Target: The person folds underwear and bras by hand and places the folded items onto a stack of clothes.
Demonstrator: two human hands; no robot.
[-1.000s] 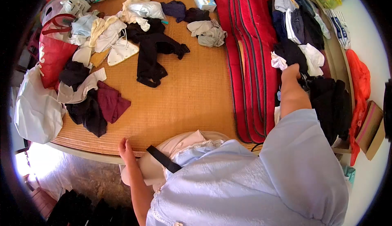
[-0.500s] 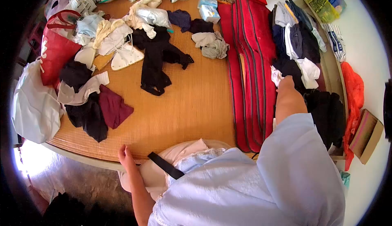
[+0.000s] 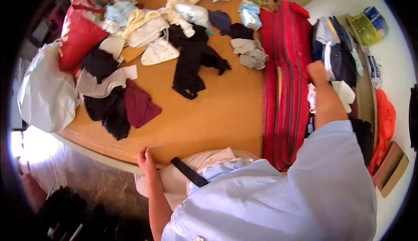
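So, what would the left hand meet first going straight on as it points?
The left hand would probably meet the crumpled burgundy cloth across the flat orange-tan mat, though the hand's height is unclear.

White glare (image 3: 37, 144) burns beyond the mat (image 3: 226, 119)'s near left corner; the floor (image 3: 115, 184) below its front edge sits dim. Soft light elsewhere, the clothes (image 3: 344, 62) at right slightly blurred, everything bowing towards black rounded borders.

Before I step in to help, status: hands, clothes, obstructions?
Left hand at edge of mat, nothing visible in it. Right hand by folded clothes, grip unclear. Right forearm hides some.
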